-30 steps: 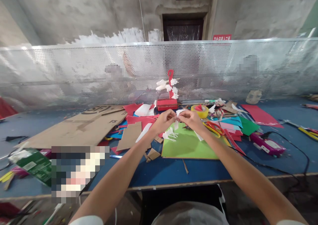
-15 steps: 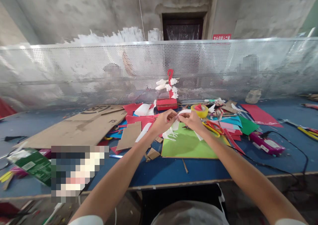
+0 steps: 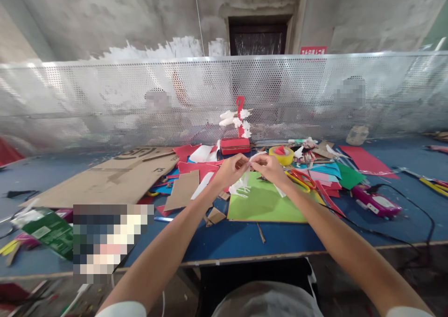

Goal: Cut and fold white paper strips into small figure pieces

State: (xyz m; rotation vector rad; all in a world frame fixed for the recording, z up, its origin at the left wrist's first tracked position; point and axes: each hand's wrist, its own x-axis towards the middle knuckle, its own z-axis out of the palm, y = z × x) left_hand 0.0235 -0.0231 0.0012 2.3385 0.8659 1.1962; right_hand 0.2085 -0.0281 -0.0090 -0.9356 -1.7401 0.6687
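Both my left hand (image 3: 234, 168) and my right hand (image 3: 268, 166) pinch a thin white paper strip (image 3: 258, 155), their fingertips almost meeting. Part of the strip is hidden by my fingers. Beneath them lies a lime-green sheet (image 3: 269, 207). White cut paper pieces with thin fringes (image 3: 241, 186) rest at its left edge. Scissors with orange and yellow handles (image 3: 304, 181) lie beside my right wrist. Behind my hands stands a red hooked stand with white paper flowers (image 3: 240, 118), on a red box (image 3: 235, 145).
A yellow tape roll (image 3: 282, 156) sits right of my hands. Flat cardboard (image 3: 105, 177) covers the left side. To the right are a purple corded device (image 3: 376, 201), its black cable, and pliers (image 3: 432, 185). A perforated metal screen (image 3: 140, 121) rises behind the table.
The white strip between my hands has shifted and shows less of its upper curve above the right fingers. My hands stay almost in place.
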